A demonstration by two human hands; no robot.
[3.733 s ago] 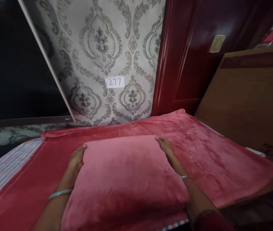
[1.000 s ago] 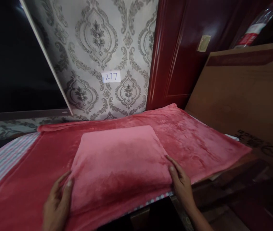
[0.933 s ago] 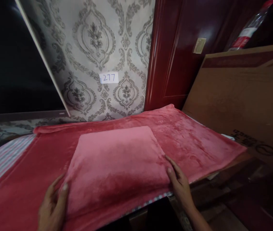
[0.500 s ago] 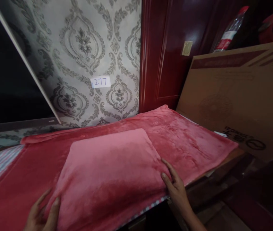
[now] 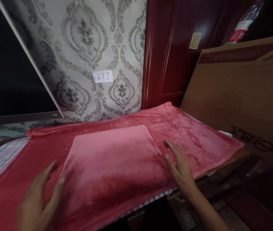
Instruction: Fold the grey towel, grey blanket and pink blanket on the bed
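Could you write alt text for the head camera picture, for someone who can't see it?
Two bare hands, the left hand blurred and the right hand flat, flank a folded pink fleece blanket lying on a red fleece spread. Behind are grey damask wallpaper with a white label reading 277, and a brown cardboard box at right.

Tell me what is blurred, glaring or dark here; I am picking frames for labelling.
Head view: the left hand is motion-blurred, the right hand sharper; glare on the glossy red door; left side nearly black; wide-angle bending tilts the wall.
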